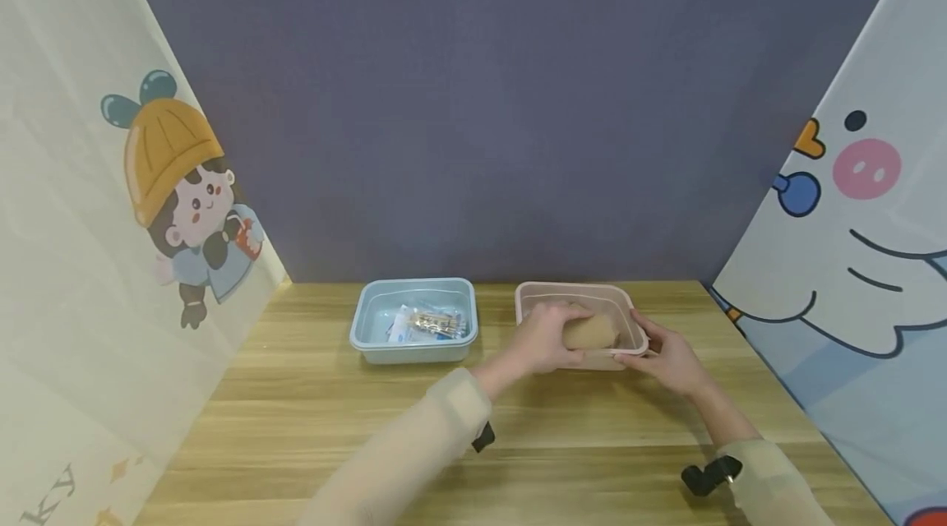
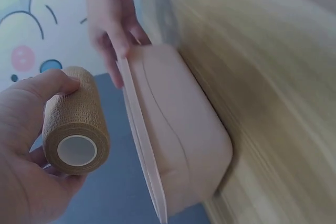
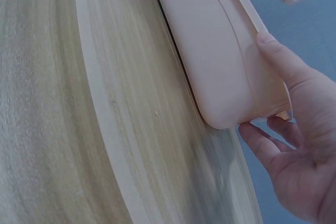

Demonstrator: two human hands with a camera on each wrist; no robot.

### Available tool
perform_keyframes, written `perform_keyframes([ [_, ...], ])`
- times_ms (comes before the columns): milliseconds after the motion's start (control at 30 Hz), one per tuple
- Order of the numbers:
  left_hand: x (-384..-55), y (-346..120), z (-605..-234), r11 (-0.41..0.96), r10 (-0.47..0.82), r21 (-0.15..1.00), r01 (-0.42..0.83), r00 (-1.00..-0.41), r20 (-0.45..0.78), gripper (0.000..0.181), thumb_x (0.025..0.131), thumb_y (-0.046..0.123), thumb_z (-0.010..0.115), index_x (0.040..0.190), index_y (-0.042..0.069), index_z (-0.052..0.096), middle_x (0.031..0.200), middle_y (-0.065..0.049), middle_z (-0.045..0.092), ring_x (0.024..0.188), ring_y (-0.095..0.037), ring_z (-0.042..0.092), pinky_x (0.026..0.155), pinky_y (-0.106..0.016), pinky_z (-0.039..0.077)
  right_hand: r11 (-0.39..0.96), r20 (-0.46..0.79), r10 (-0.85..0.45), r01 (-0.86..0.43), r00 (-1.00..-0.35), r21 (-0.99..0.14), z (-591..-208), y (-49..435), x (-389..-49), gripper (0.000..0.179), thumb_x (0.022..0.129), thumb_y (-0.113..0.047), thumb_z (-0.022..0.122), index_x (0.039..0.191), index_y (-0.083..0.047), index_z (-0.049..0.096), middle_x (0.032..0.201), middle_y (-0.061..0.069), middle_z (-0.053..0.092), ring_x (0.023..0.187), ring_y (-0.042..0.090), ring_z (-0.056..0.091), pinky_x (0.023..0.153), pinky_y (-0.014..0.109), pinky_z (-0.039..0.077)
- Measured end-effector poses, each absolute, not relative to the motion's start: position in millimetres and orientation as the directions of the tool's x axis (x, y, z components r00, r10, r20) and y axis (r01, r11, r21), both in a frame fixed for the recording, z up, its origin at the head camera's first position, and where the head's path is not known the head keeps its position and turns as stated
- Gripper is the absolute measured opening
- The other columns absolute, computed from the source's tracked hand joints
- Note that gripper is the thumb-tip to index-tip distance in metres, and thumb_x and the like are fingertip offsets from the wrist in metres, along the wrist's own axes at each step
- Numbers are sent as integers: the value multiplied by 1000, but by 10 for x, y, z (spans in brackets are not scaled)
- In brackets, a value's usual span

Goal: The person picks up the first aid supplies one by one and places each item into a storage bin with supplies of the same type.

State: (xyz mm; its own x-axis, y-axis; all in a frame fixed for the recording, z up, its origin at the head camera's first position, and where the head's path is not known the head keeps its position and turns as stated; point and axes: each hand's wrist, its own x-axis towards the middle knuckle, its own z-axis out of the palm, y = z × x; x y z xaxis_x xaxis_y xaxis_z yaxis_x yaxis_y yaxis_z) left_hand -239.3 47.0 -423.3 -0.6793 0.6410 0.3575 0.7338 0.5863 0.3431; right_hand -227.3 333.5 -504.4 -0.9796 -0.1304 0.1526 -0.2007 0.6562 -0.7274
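My left hand (image 1: 543, 339) grips a roll of tan elastic bandage (image 1: 592, 332) with a textured surface. In the left wrist view the white core of the roll (image 2: 79, 114) faces the camera, and the thumb lies over its top. The roll is above the rim of a pink plastic basin (image 1: 573, 289) on the table. At the basin's right end, my right hand (image 1: 669, 357) pinches the rim. In the right wrist view the thumb of this hand (image 3: 310, 140) presses on the rim, with the fingers round the basin's corner.
A light blue basin (image 1: 414, 284) stands to the left, with clear and white packets (image 1: 436, 323) inside. The wooden table (image 1: 311, 427) meets a dark grey-blue back wall (image 1: 459, 115). Printed cartoon panels (image 1: 185, 181) border it on both sides.
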Motion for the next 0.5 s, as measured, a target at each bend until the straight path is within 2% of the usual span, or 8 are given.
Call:
perform_keyframes([
  [167,-2578,462,-4219,604,655,297,739,-673,343,60,83,24,90,139,15,71,136,0,75,126,-15,71,107,-23,57,662,151,-119,-192,-981,-725,-5051,3331,-2256,101,92,-38,85,166,0,28,166,34,36,140,54,54,100,44,60],
  [333,-2715,442,-4221,633,640,299,714,-700,317,62,82,23,90,141,16,70,137,0,75,130,-18,69,111,-28,55,657,140,-123,-186,-983,-731,-5040,3319,-2267,102,92,-40,85,167,-1,28,167,33,35,142,53,52,101,40,59],
  [500,-2798,454,-4249,652,625,317,689,-725,288,64,82,24,89,143,15,69,140,-2,73,132,-20,68,115,-34,53,668,125,-113,-168,-986,-725,-5027,3322,-2274,102,92,-42,84,167,-2,28,168,31,33,145,54,48,107,47,55],
])
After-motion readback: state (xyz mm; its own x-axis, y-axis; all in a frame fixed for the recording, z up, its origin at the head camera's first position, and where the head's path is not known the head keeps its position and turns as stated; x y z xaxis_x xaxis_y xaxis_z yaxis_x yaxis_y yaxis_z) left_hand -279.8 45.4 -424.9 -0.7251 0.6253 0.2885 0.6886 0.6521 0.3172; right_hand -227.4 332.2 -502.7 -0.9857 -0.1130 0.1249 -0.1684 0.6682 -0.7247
